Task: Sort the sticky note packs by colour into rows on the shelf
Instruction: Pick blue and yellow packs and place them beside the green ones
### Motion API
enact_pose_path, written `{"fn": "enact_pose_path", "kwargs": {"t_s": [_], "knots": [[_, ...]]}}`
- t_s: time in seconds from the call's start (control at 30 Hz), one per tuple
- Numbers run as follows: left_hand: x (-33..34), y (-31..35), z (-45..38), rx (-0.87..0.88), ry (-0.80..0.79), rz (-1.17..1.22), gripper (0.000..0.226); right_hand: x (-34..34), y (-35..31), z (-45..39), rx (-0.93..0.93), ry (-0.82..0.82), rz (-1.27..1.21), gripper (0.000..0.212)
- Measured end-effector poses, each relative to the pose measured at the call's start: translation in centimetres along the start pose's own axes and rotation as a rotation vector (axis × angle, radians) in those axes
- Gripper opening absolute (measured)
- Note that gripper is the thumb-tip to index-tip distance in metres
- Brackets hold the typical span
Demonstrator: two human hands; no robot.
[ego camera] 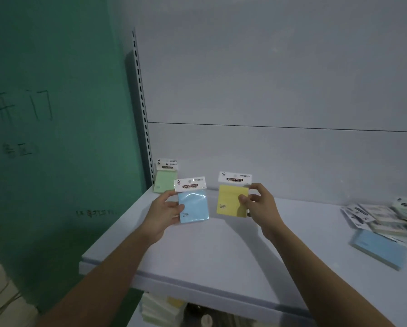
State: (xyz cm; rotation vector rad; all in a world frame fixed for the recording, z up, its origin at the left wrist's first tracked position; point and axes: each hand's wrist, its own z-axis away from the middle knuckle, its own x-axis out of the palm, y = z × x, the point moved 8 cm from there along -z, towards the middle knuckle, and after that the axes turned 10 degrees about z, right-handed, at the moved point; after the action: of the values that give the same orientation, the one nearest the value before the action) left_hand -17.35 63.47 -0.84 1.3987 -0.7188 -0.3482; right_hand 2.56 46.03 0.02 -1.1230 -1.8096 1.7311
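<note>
My left hand [164, 214] grips a blue sticky note pack [194, 206] by its left edge, holding it up above the white shelf [221, 251]. My right hand [260, 204] pinches a yellow sticky note pack [230, 199] by its right edge, level with the blue one. Both packs carry white "STICKY NOTE" header cards. A small stack of green packs [165, 179] leans at the shelf's back left corner. At the far right lies a loose heap of packs [386, 215] with a blue pack [379, 250] in front of it.
A slotted metal upright [141, 107] borders the shelf on the left beside a green wall [56, 114]. The grey back panel [268, 90] rises behind the shelf. More pads [164, 305] show on a lower level under the shelf's front edge.
</note>
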Motion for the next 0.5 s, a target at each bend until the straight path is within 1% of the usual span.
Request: {"fn": "enact_pose_path", "kwargs": {"t_s": [0.13, 0.2, 0.33, 0.5], "knots": [[0.6, 0.0, -5.3, 0.070, -0.004, -0.059, 0.038, 0.8, 1.6, -3.6, 0.026, 0.022, 0.010, 0.015], [0.7, -0.5, -7.4, 0.106, 0.009, -0.127, 0.037, 1.0, 2.7, -5.0, 0.047, 0.049, 0.021, 0.015], [0.9, -1.4, -11.3, 0.163, 0.082, -0.234, 0.042, 1.8, 3.7, -7.5, 0.075, 0.094, 0.050, 0.016], [1.6, -1.0, -15.3, 0.260, 0.173, -0.345, 0.050, 2.6, 3.7, -9.7, 0.050, 0.165, 0.054, 0.017]]}}
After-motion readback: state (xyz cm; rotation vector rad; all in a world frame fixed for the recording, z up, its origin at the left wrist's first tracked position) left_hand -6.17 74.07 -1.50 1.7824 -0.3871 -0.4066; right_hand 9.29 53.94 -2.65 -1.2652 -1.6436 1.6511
